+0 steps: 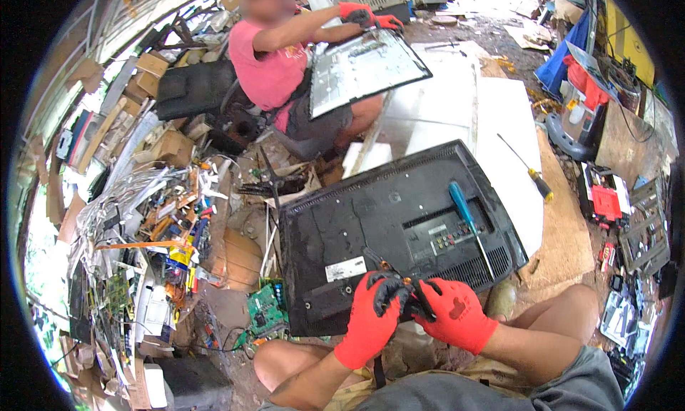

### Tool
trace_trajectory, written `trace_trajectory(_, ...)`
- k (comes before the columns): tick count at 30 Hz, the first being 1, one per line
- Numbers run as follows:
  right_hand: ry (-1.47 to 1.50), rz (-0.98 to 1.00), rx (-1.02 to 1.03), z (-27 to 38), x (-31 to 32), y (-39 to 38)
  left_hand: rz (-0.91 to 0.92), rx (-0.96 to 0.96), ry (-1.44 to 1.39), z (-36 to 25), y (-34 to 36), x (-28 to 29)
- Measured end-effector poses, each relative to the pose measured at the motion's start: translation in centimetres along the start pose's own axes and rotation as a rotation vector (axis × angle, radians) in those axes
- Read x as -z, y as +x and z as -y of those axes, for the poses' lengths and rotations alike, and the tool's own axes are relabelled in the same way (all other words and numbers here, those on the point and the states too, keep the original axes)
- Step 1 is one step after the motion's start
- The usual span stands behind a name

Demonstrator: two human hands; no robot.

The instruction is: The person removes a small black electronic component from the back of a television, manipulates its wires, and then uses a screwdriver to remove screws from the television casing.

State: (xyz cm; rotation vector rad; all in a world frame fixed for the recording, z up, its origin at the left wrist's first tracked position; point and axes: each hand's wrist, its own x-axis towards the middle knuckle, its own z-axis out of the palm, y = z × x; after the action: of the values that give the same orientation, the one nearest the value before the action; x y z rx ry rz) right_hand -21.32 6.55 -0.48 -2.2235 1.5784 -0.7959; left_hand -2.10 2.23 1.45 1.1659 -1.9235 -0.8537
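Left grip (372,318) beside right grip (454,312), fingers (389,288) curled, forearms (308,381) slanting inward

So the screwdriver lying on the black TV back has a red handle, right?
Not quite. In the head view, the screwdriver does lie on the black TV back, but its handle is blue, not red.

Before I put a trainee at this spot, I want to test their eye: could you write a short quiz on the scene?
1. True or false: the blue-handled screwdriver lies on the black panel.
2. The green circuit board lies nearest which edge of the black panel, as pictured: a) left, b) right, c) far?
3. Fill in: the person's left hand and right hand wear ___-and-black gloves.

Key: 1 true; 2 a; 3 red.
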Motion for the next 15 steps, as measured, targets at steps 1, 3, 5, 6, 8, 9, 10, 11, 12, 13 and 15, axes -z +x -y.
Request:
trace_trajectory(1,0.020,-0.018,0.007,0.0,0.1,0.0,0.032,0.012,-0.007,0.4,0.0,0.1)
trace_trajectory(3,0.019,-0.015,-0.002,0.2,0.3,0.1,0.066,0.086,0.006,1.3,-0.1,0.0)
trace_trajectory(5,0.005,-0.077,0.051,0.2,0.3,0.1,0.052,0.065,0.017,1.1,-0.5,-0.2)
trace_trajectory(6,0.008,-0.067,0.045,0.2,0.3,0.1,0.043,0.056,0.030,0.8,-0.5,-0.1)
trace_trajectory(8,0.016,-0.048,0.032,0.3,0.2,0.2,0.034,0.045,0.048,0.7,-0.5,0.0)
trace_trajectory(9,0.010,-0.045,0.029,0.2,0.2,0.2,0.014,0.023,0.061,0.3,-0.5,-0.1)
trace_trajectory(10,0.006,-0.042,0.026,0.1,0.1,0.1,-0.007,0.001,0.074,0.0,-0.6,-0.3)
trace_trajectory(11,0.003,-0.040,0.024,0.1,0.1,0.1,-0.034,-0.068,0.148,-0.1,-0.6,-0.4)
trace_trajectory(12,0.012,-0.034,0.011,0.1,0.2,0.1,-0.063,-0.140,0.220,-0.3,-0.6,-0.6)
trace_trajectory(13,0.021,-0.029,0.000,0.1,0.3,0.0,-0.092,-0.211,0.293,-0.4,-0.6,-0.7)
trace_trajectory(15,0.034,-0.022,-0.012,0.0,0.4,0.1,-0.048,-0.129,0.137,-0.5,-0.5,-0.8)
